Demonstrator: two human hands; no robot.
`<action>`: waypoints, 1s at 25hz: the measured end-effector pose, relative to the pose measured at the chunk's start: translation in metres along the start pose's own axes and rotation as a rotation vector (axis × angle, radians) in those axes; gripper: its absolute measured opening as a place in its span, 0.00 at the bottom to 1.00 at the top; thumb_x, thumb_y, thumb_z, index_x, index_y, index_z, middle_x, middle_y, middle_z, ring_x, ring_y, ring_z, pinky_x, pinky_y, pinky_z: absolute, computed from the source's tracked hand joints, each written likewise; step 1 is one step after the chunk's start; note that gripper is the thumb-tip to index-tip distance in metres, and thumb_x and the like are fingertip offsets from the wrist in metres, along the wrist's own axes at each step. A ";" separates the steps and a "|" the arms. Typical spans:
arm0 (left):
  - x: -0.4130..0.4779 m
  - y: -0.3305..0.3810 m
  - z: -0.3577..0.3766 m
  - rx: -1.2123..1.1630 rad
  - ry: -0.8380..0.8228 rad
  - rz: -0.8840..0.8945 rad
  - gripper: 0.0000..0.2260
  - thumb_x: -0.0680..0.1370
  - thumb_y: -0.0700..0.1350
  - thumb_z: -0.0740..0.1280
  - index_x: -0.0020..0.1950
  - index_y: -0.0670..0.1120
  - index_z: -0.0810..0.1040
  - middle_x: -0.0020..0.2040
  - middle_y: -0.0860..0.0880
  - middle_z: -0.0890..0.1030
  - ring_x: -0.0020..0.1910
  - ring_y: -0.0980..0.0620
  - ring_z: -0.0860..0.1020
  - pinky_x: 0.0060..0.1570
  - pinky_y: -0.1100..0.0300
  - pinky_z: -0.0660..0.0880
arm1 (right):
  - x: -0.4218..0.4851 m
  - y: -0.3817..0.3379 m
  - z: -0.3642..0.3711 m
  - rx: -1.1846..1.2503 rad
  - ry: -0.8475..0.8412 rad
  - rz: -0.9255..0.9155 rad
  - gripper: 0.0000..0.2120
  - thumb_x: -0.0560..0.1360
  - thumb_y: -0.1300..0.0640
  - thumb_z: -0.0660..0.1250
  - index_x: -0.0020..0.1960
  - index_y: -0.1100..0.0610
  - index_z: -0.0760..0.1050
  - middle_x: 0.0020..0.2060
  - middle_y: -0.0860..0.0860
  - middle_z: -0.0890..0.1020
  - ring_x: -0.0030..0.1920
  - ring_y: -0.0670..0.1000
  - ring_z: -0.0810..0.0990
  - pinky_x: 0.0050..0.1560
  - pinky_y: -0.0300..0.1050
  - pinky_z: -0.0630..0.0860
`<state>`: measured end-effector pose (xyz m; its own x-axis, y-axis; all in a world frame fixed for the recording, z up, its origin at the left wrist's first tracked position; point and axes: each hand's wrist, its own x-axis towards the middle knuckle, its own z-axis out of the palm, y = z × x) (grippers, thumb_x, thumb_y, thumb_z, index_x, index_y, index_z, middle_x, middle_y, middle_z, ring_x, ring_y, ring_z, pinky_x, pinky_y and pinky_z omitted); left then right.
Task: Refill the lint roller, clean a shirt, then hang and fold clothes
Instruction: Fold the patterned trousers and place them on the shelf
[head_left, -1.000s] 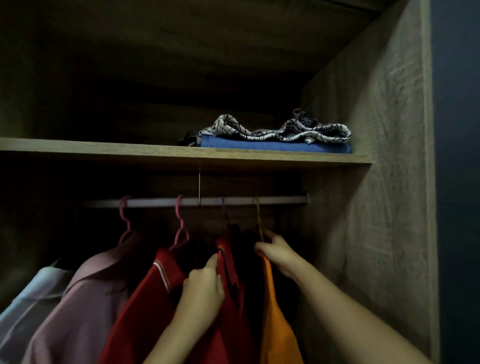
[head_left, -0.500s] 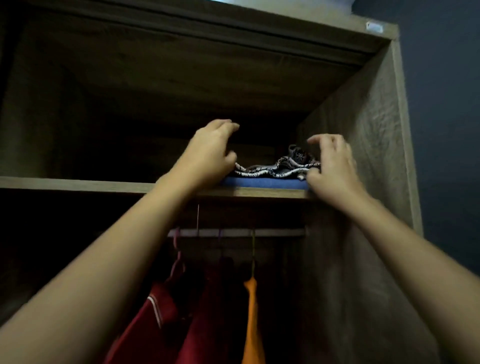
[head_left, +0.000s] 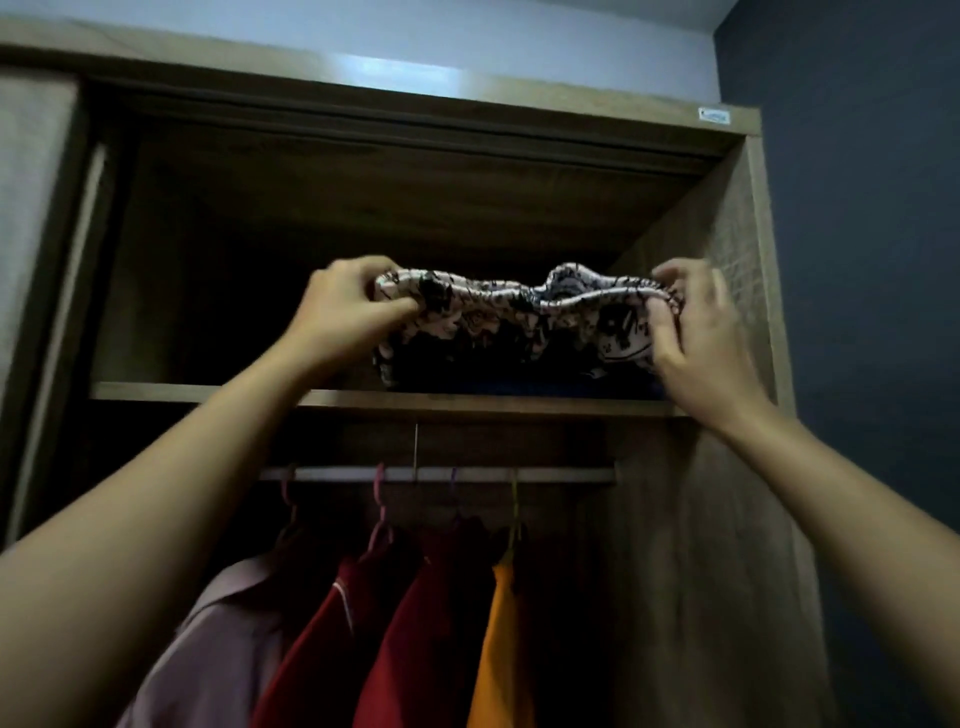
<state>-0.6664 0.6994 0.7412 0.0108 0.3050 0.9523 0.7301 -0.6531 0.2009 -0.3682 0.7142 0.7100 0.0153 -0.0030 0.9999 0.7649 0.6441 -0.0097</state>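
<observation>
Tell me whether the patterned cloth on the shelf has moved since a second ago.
Yes. The patterned cloth has been pulled upward from the shelf; the left hand and right hand grip its ends.

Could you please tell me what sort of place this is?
Most likely a wardrobe, probably in a bedroom: shirts hang from a rail, a wooden shelf runs above it, and the left hand and right hand grip a patterned garment there.
</observation>
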 end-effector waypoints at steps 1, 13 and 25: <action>-0.011 0.006 -0.022 -0.111 -0.007 0.008 0.08 0.68 0.48 0.71 0.44 0.48 0.80 0.40 0.46 0.82 0.41 0.53 0.79 0.42 0.56 0.76 | -0.001 -0.017 -0.015 0.089 0.009 -0.004 0.13 0.78 0.57 0.61 0.62 0.58 0.67 0.50 0.56 0.75 0.44 0.46 0.75 0.42 0.31 0.66; -0.195 0.007 -0.179 -0.197 -0.456 -0.114 0.22 0.63 0.62 0.74 0.48 0.48 0.78 0.41 0.44 0.82 0.38 0.56 0.80 0.39 0.61 0.77 | -0.123 -0.146 -0.108 0.639 -0.693 0.416 0.15 0.66 0.58 0.70 0.51 0.47 0.76 0.39 0.45 0.83 0.37 0.38 0.81 0.37 0.28 0.75; -0.331 -0.051 -0.154 -0.721 -0.521 -0.755 0.16 0.67 0.52 0.75 0.44 0.41 0.78 0.36 0.46 0.83 0.33 0.52 0.81 0.34 0.63 0.78 | -0.242 -0.168 -0.075 0.711 -0.871 0.912 0.08 0.73 0.61 0.67 0.52 0.59 0.78 0.39 0.50 0.85 0.37 0.43 0.83 0.38 0.34 0.79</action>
<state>-0.8124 0.5252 0.4507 0.1409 0.9224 0.3595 0.1151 -0.3760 0.9195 -0.4515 0.5492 0.4686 -0.2744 0.8990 0.3412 0.2236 0.4048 -0.8867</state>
